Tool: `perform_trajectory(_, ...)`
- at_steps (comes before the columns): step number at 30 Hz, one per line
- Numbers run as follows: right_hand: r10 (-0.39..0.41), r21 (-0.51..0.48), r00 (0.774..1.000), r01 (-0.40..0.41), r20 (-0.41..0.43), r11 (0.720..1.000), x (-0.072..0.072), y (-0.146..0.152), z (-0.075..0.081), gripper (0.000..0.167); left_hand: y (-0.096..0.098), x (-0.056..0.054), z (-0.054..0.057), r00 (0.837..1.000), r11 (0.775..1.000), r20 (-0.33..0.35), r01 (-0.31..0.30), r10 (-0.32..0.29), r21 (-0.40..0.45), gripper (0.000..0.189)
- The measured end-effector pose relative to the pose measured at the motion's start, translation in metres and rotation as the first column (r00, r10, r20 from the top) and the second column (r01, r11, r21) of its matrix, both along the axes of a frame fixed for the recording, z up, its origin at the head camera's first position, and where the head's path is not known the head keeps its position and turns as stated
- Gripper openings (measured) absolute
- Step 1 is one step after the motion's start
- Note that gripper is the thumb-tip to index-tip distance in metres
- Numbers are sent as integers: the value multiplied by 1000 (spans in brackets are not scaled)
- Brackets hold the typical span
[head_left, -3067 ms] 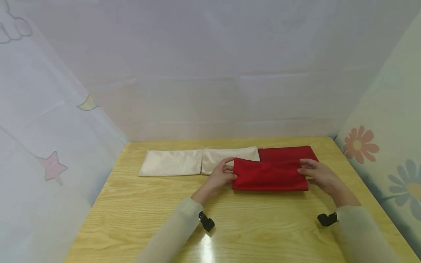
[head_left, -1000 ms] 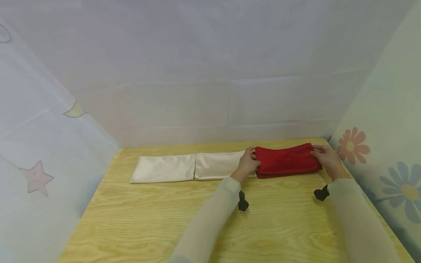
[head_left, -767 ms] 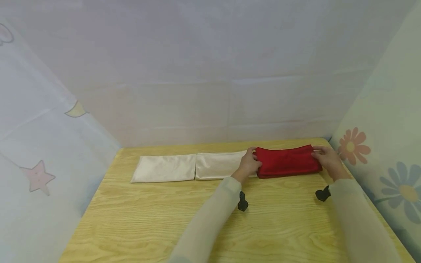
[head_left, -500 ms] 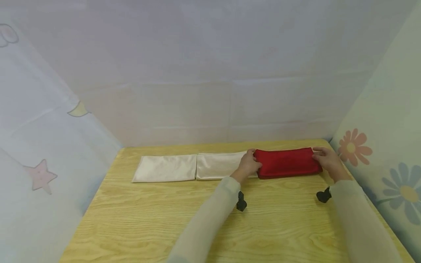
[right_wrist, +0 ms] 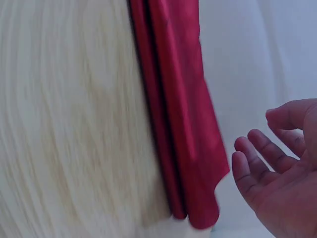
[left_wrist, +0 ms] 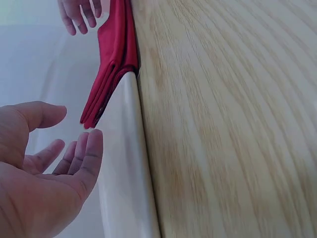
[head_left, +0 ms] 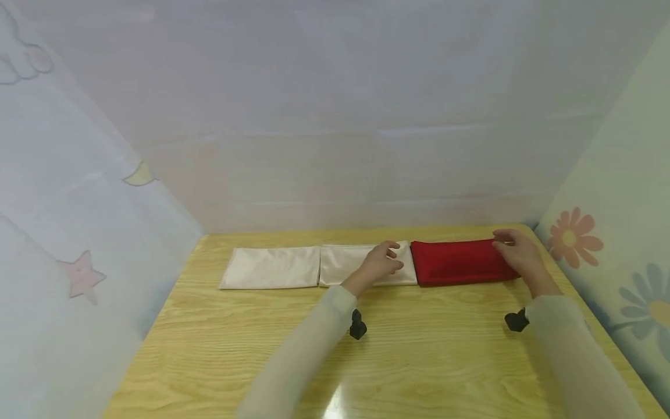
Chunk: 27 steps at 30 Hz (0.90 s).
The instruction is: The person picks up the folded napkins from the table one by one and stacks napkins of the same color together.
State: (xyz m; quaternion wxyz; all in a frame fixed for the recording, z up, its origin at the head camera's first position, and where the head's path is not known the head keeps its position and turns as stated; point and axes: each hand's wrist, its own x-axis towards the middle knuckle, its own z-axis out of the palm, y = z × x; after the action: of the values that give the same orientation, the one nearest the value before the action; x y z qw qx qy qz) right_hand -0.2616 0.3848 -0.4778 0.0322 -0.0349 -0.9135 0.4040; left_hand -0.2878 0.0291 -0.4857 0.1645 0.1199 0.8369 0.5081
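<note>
Two folded red cloths [head_left: 460, 263] lie one on top of the other at the right end of a row; their stacked edges [right_wrist: 183, 124] show in the right wrist view. My left hand [head_left: 378, 265] is over the folded cream satin cloth [head_left: 340, 266] in the middle, its fingers loosely bent and nothing in them. In the left wrist view, a small space separates that hand [left_wrist: 59, 173] from the red layers [left_wrist: 111, 59]. My right hand [head_left: 520, 259] hovers at the right end of the red pile, fingers parted and holding nothing.
Another folded cream cloth [head_left: 272, 267] lies at the left end of the row. All rest near the back edge of a wooden table [head_left: 419, 349]. Pale printed curtains [head_left: 335, 145] stand behind and on both sides. Each wrist carries a small black camera [head_left: 358, 325].
The upper red cloth has been carried back and right and laid on the lower one. Both hands have since let go, the left one drawing away to the left.
</note>
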Motion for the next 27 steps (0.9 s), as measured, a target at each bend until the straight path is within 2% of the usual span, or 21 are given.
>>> perform_trajectory(4, 57, 4, 998, -57, 16, 998, 1, -17, 4, 52, -18, 5, 5, 1000, 1000, -6, 25, -25, 1, 53)
perform_trajectory(9, 125, -17, 992, -125, 18, 992, 4, -39, 6, 53, -41, 12, 12, 999, 1000, -30, 26, -26, 9, 49)
perform_trajectory(17, 160, -87, 985, -154, 70, 984, 17, -78, 8, 58, -87, 26, 18, 999, 1000, -38, 6, -5, 19, 45)
perform_trajectory(27, 178, -127, 982, -169, 66, 977, 17, -120, 4, 50, -138, 30, 13, 996, 998, -76, -56, 54, -28, 47)
